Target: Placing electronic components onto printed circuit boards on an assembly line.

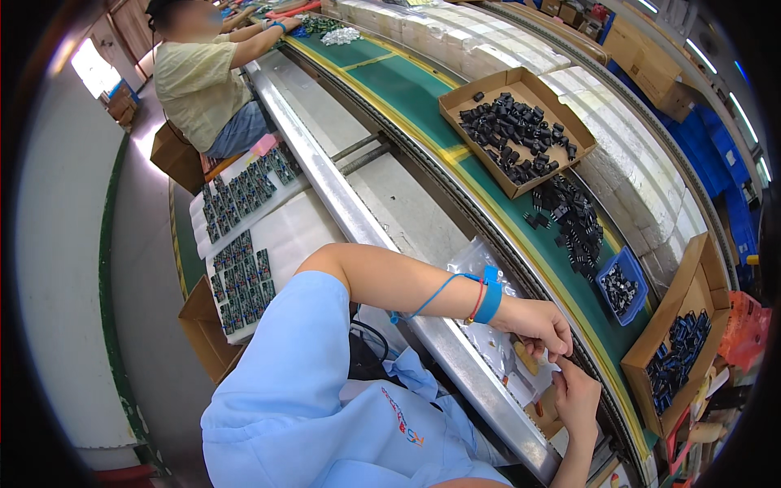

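Observation:
My left hand (538, 327), with a blue wrist strap (490, 298) and a red cord at its wrist, reaches across at the lower right. Its fingers are bent into a pinch. Just below it, my right hand (576, 397) comes up with thumb and fingertips drawn together. The fingertips of the two hands nearly meet; what they pinch, if anything, is too small to make out. Under the hands lie a clear plastic bag (473, 259) and small loose bits on a bench. Closest on the far side is the green conveyor belt (525, 213).
On the belt sit a cardboard tray (514, 189) of black parts, a loose heap of black pronged parts (576, 228), and a blue bin (612, 302) of small parts. A cardboard box (663, 416) holds blue-black cylinders. Circuit boards (237, 199) stand on white foam at left, near a co-worker (199, 81).

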`<state>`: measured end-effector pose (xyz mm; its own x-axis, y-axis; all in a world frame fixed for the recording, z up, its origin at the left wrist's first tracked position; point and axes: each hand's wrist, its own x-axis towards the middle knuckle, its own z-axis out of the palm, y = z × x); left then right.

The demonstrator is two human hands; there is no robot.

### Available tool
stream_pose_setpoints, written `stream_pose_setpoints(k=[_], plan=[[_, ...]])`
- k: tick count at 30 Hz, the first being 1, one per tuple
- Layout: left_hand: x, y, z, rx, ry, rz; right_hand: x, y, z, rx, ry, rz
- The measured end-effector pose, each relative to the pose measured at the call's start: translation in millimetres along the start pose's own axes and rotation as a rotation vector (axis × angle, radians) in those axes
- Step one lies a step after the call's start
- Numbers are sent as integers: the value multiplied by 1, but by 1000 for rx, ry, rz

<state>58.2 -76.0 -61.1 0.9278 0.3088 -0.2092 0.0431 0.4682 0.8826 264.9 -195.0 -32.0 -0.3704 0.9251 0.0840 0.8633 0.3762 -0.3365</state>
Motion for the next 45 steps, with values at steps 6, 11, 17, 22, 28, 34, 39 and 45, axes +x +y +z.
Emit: stream_pose_setpoints(k=[6,11,17,22,28,34,39,45], plan=[[0,0,-1,5,-9,-3,0,0,0,-7,5,1],[-1,2,0,25,-13,-5,0,0,-3,-26,-8,7],[-2,0,-2,32,-2,-6,2,-6,-3,14,-10,47],[-5,4,2,127,-52,14,1,-12,5,84,43,-64],[-4,2,8,147,-82,-10,2,-6,5,30,93,-167],[-5,1,6,139,-63,-30,3,-6,-4,5,81,-174],[-5,2,6,143,-53,-17,6,-9,4,48,202,-166],[-3,0,5,143,-54,-11,4,-4,1,46,188,-177]])
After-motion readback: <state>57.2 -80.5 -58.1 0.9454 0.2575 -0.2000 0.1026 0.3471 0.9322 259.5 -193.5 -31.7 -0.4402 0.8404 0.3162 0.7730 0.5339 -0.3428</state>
